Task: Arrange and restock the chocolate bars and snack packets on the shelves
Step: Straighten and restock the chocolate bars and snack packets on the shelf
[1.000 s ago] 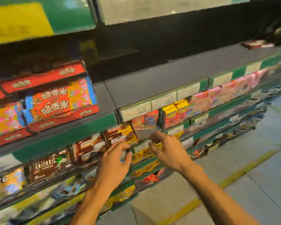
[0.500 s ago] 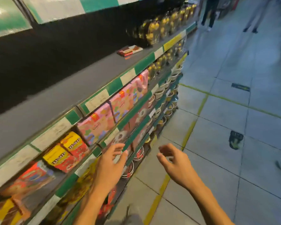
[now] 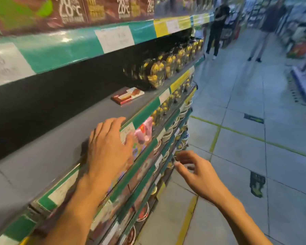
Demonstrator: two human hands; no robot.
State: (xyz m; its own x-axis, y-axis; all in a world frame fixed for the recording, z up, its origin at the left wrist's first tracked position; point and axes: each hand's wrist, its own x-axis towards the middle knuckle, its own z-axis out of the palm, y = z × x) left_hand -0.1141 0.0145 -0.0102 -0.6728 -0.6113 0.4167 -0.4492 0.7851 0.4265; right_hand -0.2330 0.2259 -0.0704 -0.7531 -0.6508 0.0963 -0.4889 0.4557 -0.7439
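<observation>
Left hand [image 3: 108,149] flat, fingers straight, over front edge of grey shelf [image 3: 64,138], holding nothing. Right hand [image 3: 196,172] loosely spread, empty, off lower shelf fronts. Chocolate bar [image 3: 127,95] flat on shelf, farther along, near front edge.

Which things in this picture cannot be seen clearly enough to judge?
- Head view: price labels are motion-blurred, so unreadable.
- Pink packets are partly hidden by the left hand.
- What the right hand touches: blurred, unclear.
- Lone chocolate bar: brand too small.

Chocolate bar [image 3: 127,95] flat on grey shelf [image 3: 64,138]
</observation>
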